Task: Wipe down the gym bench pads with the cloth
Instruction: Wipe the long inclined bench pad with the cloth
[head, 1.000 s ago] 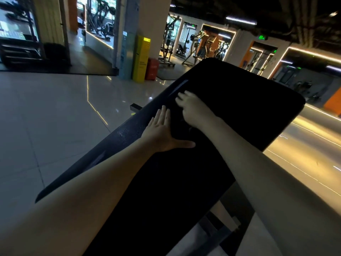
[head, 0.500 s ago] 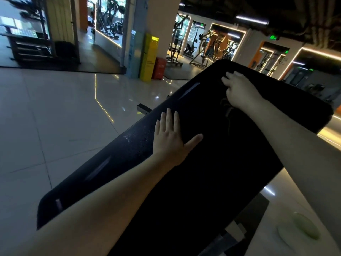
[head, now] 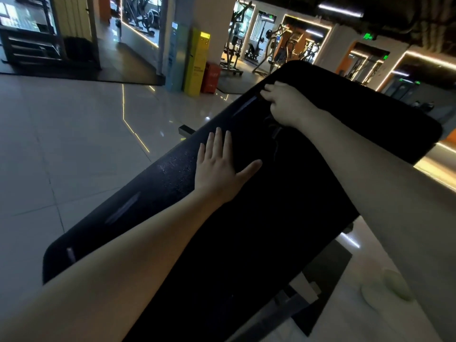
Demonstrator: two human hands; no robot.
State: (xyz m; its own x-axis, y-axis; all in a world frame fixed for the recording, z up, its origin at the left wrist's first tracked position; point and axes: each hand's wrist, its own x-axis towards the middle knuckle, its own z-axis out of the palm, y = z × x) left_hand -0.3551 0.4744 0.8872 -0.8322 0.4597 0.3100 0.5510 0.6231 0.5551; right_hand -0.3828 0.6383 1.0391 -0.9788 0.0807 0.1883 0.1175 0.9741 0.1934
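Note:
A long black bench pad (head: 271, 230) runs diagonally from the lower left to the upper right. My left hand (head: 222, 166) lies flat on its left half, fingers straight and thumb spread. My right hand (head: 286, 104) is near the pad's far left edge, fingers curled over a dark cloth (head: 275, 130). The cloth is nearly the pad's colour, and only a crumpled bit shows below the wrist.
Pale glossy floor tiles (head: 61, 134) spread to the left. A yellow cabinet (head: 197, 62) and a red box (head: 211, 79) stand by a pillar beyond the bench. Weight machines (head: 261, 48) fill the back. The bench's metal frame (head: 278, 309) shows beneath the pad, lower right.
My right hand swept with the cloth from mid-pad up toward the far end, then left to the pad's far left edge. My left hand stayed flat in place.

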